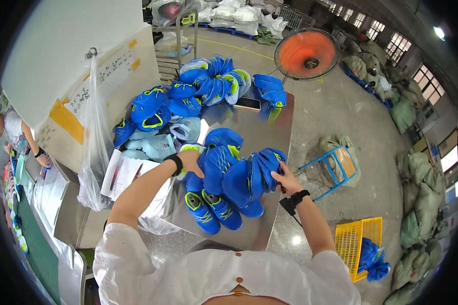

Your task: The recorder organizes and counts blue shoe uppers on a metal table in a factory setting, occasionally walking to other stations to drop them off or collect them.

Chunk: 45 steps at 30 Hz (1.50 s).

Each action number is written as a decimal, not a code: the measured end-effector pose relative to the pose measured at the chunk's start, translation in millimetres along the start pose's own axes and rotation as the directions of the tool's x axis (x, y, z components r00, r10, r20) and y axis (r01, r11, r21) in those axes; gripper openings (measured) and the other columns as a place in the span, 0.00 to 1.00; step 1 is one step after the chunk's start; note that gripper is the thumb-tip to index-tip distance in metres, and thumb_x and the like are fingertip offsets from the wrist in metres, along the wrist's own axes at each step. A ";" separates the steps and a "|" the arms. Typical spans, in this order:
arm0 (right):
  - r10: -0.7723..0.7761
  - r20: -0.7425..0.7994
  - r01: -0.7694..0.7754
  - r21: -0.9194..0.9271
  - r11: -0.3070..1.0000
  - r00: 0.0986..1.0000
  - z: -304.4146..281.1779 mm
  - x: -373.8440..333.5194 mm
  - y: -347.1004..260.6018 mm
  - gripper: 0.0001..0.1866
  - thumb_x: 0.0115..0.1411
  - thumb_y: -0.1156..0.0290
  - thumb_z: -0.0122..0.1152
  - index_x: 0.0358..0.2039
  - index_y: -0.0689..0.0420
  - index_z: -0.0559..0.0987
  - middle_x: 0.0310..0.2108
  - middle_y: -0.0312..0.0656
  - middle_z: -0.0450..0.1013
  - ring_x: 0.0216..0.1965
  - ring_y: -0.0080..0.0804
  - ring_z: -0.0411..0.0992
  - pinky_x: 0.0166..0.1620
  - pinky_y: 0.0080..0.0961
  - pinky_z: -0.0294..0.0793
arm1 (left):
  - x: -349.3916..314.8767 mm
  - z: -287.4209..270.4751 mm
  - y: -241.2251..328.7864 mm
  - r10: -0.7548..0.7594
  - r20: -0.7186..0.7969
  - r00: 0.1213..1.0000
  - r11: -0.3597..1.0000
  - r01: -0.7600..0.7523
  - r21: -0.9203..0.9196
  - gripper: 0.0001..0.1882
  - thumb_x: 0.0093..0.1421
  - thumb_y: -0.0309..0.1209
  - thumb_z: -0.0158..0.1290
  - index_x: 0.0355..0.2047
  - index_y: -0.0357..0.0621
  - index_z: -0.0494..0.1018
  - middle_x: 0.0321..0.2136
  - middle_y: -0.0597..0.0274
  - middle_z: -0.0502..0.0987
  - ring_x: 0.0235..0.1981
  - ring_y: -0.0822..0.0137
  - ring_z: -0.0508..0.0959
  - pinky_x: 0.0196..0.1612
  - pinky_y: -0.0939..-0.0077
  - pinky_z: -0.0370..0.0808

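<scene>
A thick row of blue shoe uppers (236, 175) lies across the metal table in front of me, between my two hands. My left hand (191, 161) grips the left end of the row; its thumb shows and the other fingers are partly hidden behind the uppers. At the right end my right hand (287, 180) is closed round the edge of a tightly fanned stack. A pair of blue shoes (210, 212) with lime-green linings rests just below the row. Pale blue uppers (159, 147) lie near my left forearm.
More blue uppers (208, 81) are heaped at the table's far side, by a phone (247, 103). Papers (124, 175) lie on the left. Right of the table stand a blue-framed stool (336, 170), a yellow basket (348, 244) and an orange fan (309, 53). Another person works far left.
</scene>
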State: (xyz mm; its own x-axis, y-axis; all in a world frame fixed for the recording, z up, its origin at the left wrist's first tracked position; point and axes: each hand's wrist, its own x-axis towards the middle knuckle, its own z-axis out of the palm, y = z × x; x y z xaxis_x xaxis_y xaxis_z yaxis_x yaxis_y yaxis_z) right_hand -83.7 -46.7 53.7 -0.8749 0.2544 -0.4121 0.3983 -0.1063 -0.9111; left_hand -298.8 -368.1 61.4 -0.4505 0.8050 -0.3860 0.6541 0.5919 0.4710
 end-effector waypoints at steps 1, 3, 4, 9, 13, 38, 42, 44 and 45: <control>0.027 0.028 -0.027 0.006 1.000 0.999 1.6 3.2 -2.3 0.55 0.40 0.55 0.70 0.61 0.56 0.45 0.38 0.45 0.66 0.15 0.22 0.60 0.15 0.18 0.54 | 16.6 11.9 -7.2 0.000 0.017 1.000 0.997 0.001 -0.071 0.35 0.30 0.48 0.63 0.37 0.37 0.72 0.35 0.46 0.75 0.37 0.52 0.75 0.41 0.66 0.70; -0.019 0.012 0.019 -0.023 1.000 1.000 -4.8 6.5 1.5 0.56 0.38 0.56 0.71 0.61 0.57 0.45 0.41 0.46 0.65 0.16 0.23 0.60 0.14 0.17 0.53 | 30.9 10.5 11.2 -0.105 -0.088 0.990 0.991 0.097 -0.094 0.26 0.31 0.41 0.61 0.30 0.36 0.74 0.28 0.48 0.77 0.32 0.56 0.76 0.37 0.68 0.71; -0.077 0.012 0.078 -0.053 0.996 0.997 -6.3 7.6 2.7 0.57 0.37 0.57 0.72 0.61 0.57 0.45 0.44 0.46 0.64 0.17 0.23 0.60 0.14 0.17 0.52 | 32.7 3.8 14.1 -0.121 -0.026 0.992 0.975 0.114 -0.190 0.22 0.31 0.40 0.60 0.25 0.35 0.75 0.25 0.48 0.77 0.30 0.56 0.77 0.34 0.69 0.72; -0.208 -0.090 0.172 -0.302 0.938 0.974 -2.6 30.0 25.7 0.53 0.33 0.62 0.74 0.58 0.57 0.54 0.55 0.50 0.52 0.57 0.42 0.52 0.59 0.34 0.51 | 26.3 25.4 27.9 -0.177 -0.157 0.972 0.941 0.121 -0.316 0.21 0.36 0.37 0.56 0.29 0.32 0.73 0.27 0.44 0.76 0.32 0.51 0.76 0.36 0.65 0.71; -0.244 -0.060 0.203 -0.385 0.900 0.968 -3.5 24.4 13.8 0.51 0.32 0.64 0.74 0.57 0.58 0.56 0.52 0.47 0.54 0.56 0.41 0.54 0.57 0.33 0.55 | 19.3 37.4 60.4 -0.128 -0.318 0.939 0.911 -0.015 -0.411 0.21 0.39 0.33 0.53 0.34 0.32 0.71 0.28 0.40 0.74 0.33 0.48 0.75 0.37 0.62 0.70; -0.683 0.720 0.930 0.323 0.175 -0.122 387.3 -97.7 -66.9 0.42 0.40 0.67 0.68 0.56 0.55 0.58 0.58 0.52 0.41 0.39 0.28 0.61 0.24 0.14 0.66 | -472.1 120.3 29.9 -0.630 -0.759 -0.164 0.775 -0.209 -0.597 0.14 0.48 0.21 0.50 0.38 0.30 0.70 0.38 0.55 0.75 0.39 0.72 0.72 0.43 0.76 0.69; -0.609 0.760 0.759 0.531 0.377 -0.229 538.1 -139.5 -66.7 0.35 0.45 0.70 0.61 0.55 0.54 0.60 0.56 0.55 0.43 0.49 0.48 0.58 0.52 0.36 0.58 | -613.2 154.0 -17.2 -0.565 -0.749 -0.346 0.790 0.035 -0.612 0.13 0.47 0.18 0.46 0.35 0.30 0.71 0.30 0.57 0.77 0.33 0.73 0.74 0.39 0.79 0.70; -0.581 0.773 0.711 0.557 0.429 -0.255 619.9 -137.5 -58.6 0.34 0.45 0.71 0.60 0.54 0.53 0.60 0.56 0.53 0.42 0.50 0.48 0.57 0.53 0.36 0.58 | -658.3 154.4 -53.7 -0.468 -0.748 -0.471 0.768 0.204 -0.608 0.14 0.46 0.17 0.45 0.34 0.30 0.72 0.29 0.58 0.77 0.32 0.73 0.74 0.38 0.80 0.70; -0.561 0.790 0.691 0.550 0.470 -0.246 653.0 -134.7 -56.5 0.34 0.44 0.71 0.60 0.54 0.53 0.61 0.57 0.52 0.42 0.52 0.49 0.56 0.53 0.36 0.57 | -668.4 150.9 -68.7 -0.499 -0.715 -0.489 0.762 0.146 -0.631 0.14 0.45 0.17 0.45 0.34 0.30 0.72 0.29 0.58 0.77 0.32 0.73 0.74 0.38 0.80 0.70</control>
State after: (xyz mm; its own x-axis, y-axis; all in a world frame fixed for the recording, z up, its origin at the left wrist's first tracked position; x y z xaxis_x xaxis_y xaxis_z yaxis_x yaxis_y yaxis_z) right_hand -168.2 -702.7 155.2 -0.2257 -0.7624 0.6065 -0.5683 -0.4026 -0.7176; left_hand 49.1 -952.9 167.3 -0.5404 -0.6603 0.5215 0.0491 0.5941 0.8029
